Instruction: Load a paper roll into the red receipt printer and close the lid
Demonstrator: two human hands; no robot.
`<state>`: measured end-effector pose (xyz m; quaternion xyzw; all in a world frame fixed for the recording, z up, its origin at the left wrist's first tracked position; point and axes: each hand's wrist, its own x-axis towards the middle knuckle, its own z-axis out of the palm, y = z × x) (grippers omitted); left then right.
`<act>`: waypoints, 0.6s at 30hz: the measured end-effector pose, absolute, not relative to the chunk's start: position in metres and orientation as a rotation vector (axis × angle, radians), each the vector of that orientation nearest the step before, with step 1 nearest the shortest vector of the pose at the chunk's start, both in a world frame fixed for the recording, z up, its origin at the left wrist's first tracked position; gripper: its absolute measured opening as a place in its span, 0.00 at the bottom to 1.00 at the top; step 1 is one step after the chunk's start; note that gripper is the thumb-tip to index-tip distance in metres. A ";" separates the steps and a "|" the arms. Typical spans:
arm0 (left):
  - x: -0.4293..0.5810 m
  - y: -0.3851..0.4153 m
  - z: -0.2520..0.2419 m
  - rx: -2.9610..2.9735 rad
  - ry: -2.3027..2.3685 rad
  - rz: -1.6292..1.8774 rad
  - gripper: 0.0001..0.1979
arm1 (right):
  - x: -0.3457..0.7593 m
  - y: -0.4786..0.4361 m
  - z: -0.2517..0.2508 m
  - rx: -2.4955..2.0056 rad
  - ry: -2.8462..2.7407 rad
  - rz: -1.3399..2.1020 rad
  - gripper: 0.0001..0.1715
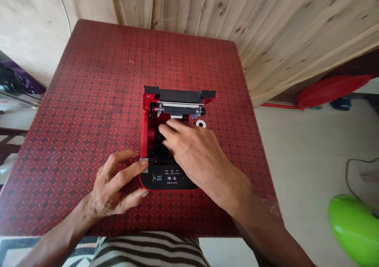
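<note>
A red and black label printer (161,178) stands on the table with its lid (179,96) raised, showing a roller under the lid and a dark inner compartment. My left hand (118,182) holds the printer's front left corner, index fingertip on top by a grey patch, thumb at the front edge. Over the right side of the printer lies my right hand (198,148), its bent fingers reaching into the compartment. What those fingers grasp inside is hidden. A small white paper roll (200,123) rests just right of the printer, partly covered by my right hand.
The table (97,77) has a red patterned cover. Wooden boards (207,6) stand along its far side. To the right, a bright green rounded object (355,227), a dark cable and a red basin-like object (331,89) are near the floor.
</note>
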<state>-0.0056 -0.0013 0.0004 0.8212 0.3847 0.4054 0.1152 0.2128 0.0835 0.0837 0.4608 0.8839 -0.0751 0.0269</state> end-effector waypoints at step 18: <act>-0.005 0.002 0.001 2.424 1.133 1.200 0.21 | 0.236 0.066 0.105 1.570 3.023 -0.191 0.06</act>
